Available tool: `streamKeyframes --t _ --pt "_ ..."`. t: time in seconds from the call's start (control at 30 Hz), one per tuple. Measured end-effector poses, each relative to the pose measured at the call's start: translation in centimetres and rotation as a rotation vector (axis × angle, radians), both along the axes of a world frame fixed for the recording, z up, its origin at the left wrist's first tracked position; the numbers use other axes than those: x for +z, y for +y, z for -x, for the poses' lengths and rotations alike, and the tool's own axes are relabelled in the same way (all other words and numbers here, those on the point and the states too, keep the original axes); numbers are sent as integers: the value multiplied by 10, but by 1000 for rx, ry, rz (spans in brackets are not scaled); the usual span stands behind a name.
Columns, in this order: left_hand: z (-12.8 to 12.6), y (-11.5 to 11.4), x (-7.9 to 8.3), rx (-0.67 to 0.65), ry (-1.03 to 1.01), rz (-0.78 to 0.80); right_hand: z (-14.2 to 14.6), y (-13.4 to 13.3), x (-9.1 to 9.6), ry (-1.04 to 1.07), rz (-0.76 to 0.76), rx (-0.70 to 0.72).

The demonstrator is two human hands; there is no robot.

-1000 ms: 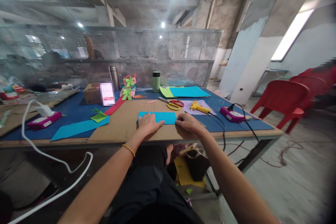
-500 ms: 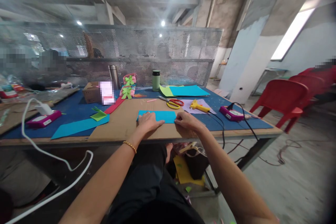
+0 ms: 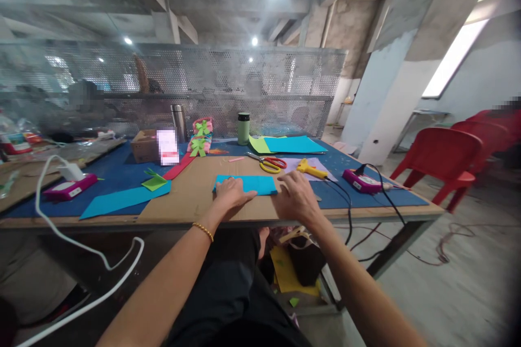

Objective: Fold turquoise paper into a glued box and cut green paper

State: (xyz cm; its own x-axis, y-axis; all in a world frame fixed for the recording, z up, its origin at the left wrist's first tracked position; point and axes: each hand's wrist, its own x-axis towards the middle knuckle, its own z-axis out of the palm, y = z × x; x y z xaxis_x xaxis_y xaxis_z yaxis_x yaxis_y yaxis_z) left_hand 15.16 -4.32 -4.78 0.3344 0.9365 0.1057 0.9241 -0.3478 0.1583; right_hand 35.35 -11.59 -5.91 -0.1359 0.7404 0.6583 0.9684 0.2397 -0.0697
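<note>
A bright blue rectangular sheet (image 3: 265,185) lies on a brown cardboard mat (image 3: 195,190) at the table's front. I cannot tell whether it is felt or paper. My left hand (image 3: 233,193) rests on its left half, fingers stretched out and thumb pointing right. Just beyond the sheet's right end, my right hand (image 3: 299,195) hovers with bent, parted fingers and nothing visible in them. Behind the sheet are scissors (image 3: 269,164) with one yellow and one red handle. A yellow hot glue gun (image 3: 311,169) lies on a lilac sheet (image 3: 293,169) beyond my right hand.
Blue and lime sheets (image 3: 295,144) lie at the back, near a green bottle (image 3: 243,130). Pink pieces with green bows (image 3: 200,146) and a cardboard box (image 3: 143,146) stand left. Purple power strips (image 3: 361,181) sit at both sides, with trailing cords. A mesh partition (image 3: 228,81) stands behind.
My right hand has come off the sheet's right end, shifting slightly right, and its closed fingers have parted. My left hand stays on the sheet. The view has shifted slightly.
</note>
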Motion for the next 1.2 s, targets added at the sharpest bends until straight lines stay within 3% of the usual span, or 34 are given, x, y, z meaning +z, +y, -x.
streamKeyframes --t 0.1,0.23,0.63,0.93,1.2 --pt "0 0 -2 1 -2 -13 27 -13 -5 -196 27 137" --pt "-1 -2 -3 -7 -1 -19 45 -23 -15 -240 132 57" --pt "-5 -6 -4 19 -77 -24 31 -20 -15 -99 161 56" --pt "-6 -7 -1 22 -83 4 27 -12 -28 -190 31 -33" --pt "-6 -10 1 15 -108 -2 24 -12 -38 -230 -21 -1"
